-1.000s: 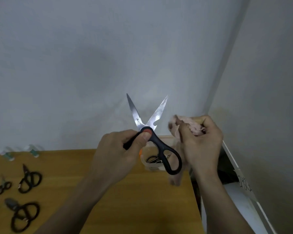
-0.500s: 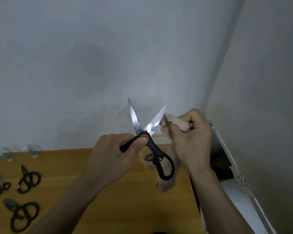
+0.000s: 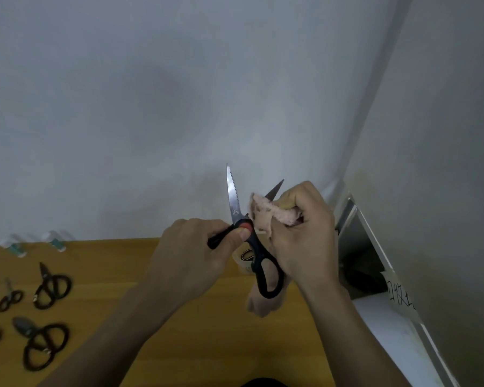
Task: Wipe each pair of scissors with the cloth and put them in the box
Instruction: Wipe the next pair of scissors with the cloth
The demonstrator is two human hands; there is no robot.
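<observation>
Left hand [image 3: 190,255] grips stiff, sharp open scissors [image 3: 245,233] by one handle, right hand [image 3: 302,233] clenches soft cloth [image 3: 263,216] on blade, safest held by handles

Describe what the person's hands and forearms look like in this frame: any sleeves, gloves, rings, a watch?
Both the left hand and the right hand are bare, with no gloves. No ring shows on any visible finger, and neither wrist carries a watch or band. Both forearms are uncovered as far as the bottom edge of the frame; no sleeve comes into view. The nails look short and unpainted.
</observation>
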